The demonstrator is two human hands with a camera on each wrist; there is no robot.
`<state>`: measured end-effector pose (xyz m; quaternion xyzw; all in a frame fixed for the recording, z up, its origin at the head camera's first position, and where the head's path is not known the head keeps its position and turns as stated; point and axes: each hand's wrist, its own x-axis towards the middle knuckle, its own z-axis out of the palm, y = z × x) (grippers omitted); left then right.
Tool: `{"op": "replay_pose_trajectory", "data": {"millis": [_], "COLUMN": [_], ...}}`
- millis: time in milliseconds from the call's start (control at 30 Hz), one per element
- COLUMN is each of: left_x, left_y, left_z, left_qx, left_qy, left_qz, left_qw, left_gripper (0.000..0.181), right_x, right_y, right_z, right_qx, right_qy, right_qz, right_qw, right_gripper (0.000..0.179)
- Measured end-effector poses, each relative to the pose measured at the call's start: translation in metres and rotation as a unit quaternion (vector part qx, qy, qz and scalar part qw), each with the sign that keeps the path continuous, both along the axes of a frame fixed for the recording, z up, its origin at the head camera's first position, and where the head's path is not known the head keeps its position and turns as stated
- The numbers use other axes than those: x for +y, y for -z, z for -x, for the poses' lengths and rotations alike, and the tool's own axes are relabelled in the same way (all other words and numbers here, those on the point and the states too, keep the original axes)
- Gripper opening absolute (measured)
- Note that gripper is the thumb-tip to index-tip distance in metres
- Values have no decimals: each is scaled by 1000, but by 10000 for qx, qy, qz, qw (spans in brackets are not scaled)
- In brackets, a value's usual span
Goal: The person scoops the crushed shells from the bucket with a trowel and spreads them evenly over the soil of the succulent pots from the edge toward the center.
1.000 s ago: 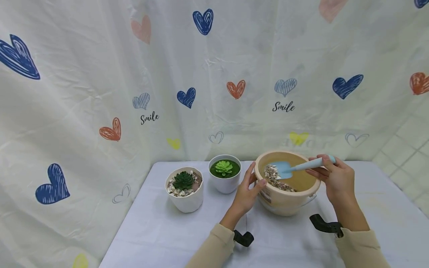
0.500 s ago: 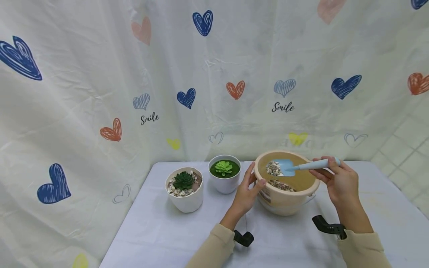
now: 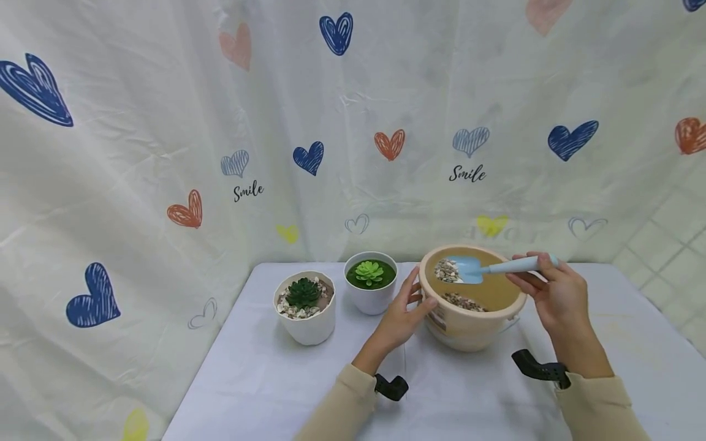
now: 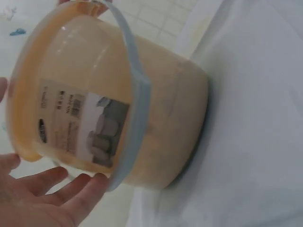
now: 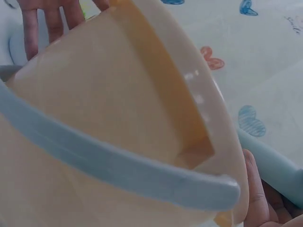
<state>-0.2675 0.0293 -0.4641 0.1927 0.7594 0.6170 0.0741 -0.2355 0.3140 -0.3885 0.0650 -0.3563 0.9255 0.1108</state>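
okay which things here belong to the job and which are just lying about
In use:
blue shovel, in right hand
bucket, left hand touching it
gravel, on shovel and in bucket

Seemingly just standing by:
potted dark green plant
potted light green plant

You have a table (image 3: 463, 398) before you, spread with a white cloth (image 3: 237, 392); its far edge runs straight across the scene, and a thin crease shows in the cloth near the middle. On its left side you see a faceted white pot (image 3: 309, 326), standing upright; just to its right and slightly farther back, you have a smooth white pot (image 3: 371, 301), also upright (a narrow gap keeps the two apart). Farther right stands your beige bucket (image 3: 466, 334), much larger than either pot; it has a pale blue handle (image 4: 139, 101), hanging down on the near side, and a printed label (image 4: 85, 123).
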Motion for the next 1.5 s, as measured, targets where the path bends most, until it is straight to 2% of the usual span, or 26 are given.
{"op": "replay_pose_trajectory", "data": {"millis": [133,267,400,467,533,633,767,833,867,1033,1167,1367,1500], "left_x": [-22,-50,-86,-106,-126,-155,-189,-203,-209,-236,-254,-272,-279], "left_y": [-14,-33,-54,-64,-72,-77,-75,-71,-68,-48,-33,-15,-2], "left_z": [-6,-15,-19,-18,-17,-15,-11,-9,-9,-7,-3,6,11], "left_qx": [44,222,845,1242,1654,2158,2678,2763,2737,2202,1740,1139,789], "left_qy": [219,343,294,91,-266,-871,-1574,-1811,-1895,-2112,-2043,-1406,-997], "left_qz": [334,643,858,829,814,738,843,928,973,1298,1418,1066,781], "left_qw": [9992,9971,9923,9887,9825,9697,9468,9393,9379,9434,9528,9777,9888], "left_gripper": [80,74,59,51,44,36,31,32,32,45,61,78,90], "right_x": [-12,-25,-37,-44,-51,-61,-74,-81,-84,-100,-114,-141,-156], "right_y": [-9,-18,-25,-27,-29,-30,-30,-31,-31,-28,-25,-22,-20], "right_z": [2,4,8,9,10,12,13,13,14,16,19,24,27], "right_qx": [-13,-11,24,20,-21,-63,-88,-132,-174,-339,-438,-723,-920], "right_qy": [-22,-19,-86,-150,-179,-227,-315,-374,-389,-595,-662,-608,-635], "right_qz": [-159,-345,-467,-491,-589,-692,-878,-936,-961,-916,-1052,-1377,-1561], "right_qw": [9999,9994,9989,9987,9981,9973,9956,9948,9945,9934,9913,9860,9814], "right_gripper": [21,20,21,22,22,21,20,20,19,18,18,17,16]}}
